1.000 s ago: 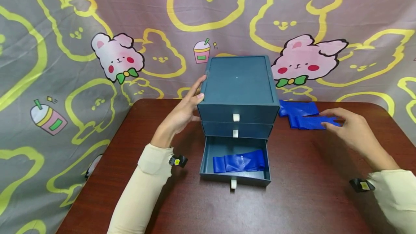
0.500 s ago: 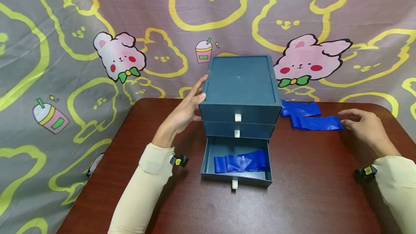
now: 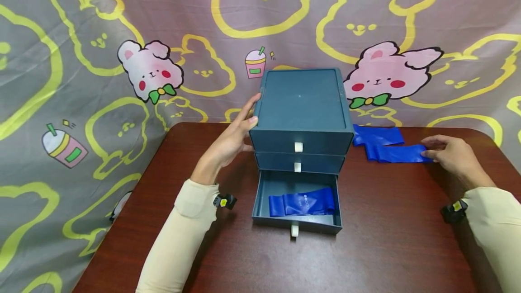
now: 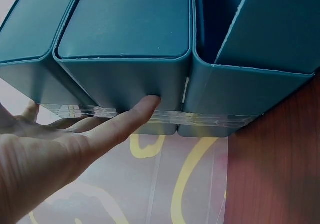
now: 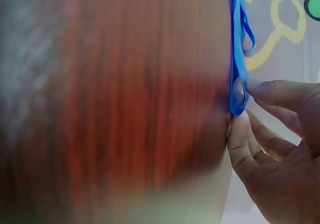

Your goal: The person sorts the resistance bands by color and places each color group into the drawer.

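Note:
My left hand [image 3: 228,141] rests on the left side of a dark teal drawer cabinet [image 3: 301,98], thumb and fingers spread against its wall. In the left wrist view its thumb [image 4: 135,116] presses the plastic near a strip of clear tape. The cabinet's bottom drawer [image 3: 264,182] is pulled out, with a folded blue resistance band [image 3: 301,202] lying inside. At the right, my right hand [image 3: 456,155] pinches the end of another blue resistance band [image 3: 395,153] lying flat on the table. The right wrist view shows thumb and forefinger at the band's looped end [image 5: 239,101].
One more blue band [image 3: 380,135] lies behind, partly hidden by the cabinet. The upper two drawers, with white pull tabs [image 3: 298,147], are closed. A patterned curtain [image 3: 203,12] hangs right behind the brown table [image 3: 382,248].
My right hand has slid along the flat band to its right end, briefly coming off it, then moved back slightly onto that end. My left hand stays on the cabinet.

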The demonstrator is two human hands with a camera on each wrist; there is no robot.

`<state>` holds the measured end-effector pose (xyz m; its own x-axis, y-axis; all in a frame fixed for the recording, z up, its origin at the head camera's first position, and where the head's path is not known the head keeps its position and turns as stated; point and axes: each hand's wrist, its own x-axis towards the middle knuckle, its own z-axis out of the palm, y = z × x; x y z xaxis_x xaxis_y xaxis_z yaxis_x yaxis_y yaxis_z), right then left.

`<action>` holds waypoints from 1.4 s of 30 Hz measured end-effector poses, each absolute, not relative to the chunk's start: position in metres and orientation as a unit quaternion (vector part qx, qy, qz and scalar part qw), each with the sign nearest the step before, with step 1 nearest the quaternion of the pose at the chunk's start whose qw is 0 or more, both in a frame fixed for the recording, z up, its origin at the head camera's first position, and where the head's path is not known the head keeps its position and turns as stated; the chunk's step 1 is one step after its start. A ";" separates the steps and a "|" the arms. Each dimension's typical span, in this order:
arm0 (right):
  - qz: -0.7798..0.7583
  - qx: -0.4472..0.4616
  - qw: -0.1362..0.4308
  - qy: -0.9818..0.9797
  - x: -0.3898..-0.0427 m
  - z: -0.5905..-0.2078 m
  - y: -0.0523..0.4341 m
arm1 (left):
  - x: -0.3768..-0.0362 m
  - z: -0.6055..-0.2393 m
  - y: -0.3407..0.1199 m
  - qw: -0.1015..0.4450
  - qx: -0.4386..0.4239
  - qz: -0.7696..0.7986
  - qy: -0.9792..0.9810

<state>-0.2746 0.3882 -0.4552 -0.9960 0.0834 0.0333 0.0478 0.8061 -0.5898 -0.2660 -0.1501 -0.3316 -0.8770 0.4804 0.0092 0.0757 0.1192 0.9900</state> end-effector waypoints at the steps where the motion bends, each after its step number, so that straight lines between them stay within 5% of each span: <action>1: 0.308 -0.034 0.026 -0.950 -0.275 -0.455 0.388 | -0.263 -0.329 -0.149 0.159 0.190 0.635 0.732; 25: 0.323 -0.007 0.025 -0.946 -0.268 -0.445 0.376 | -0.265 -0.331 -0.149 0.162 0.191 0.633 0.732; 42: 0.335 0.016 0.083 -0.938 -0.237 -0.386 0.333 | -0.271 -0.341 -0.152 0.151 0.198 0.640 0.727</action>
<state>-0.2367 0.3327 -0.3862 -0.9859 0.0256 0.1655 -0.0850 0.7749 -0.6263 -0.2712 -0.1517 -0.3406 -0.8758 0.4815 0.0338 0.0945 0.1025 0.9902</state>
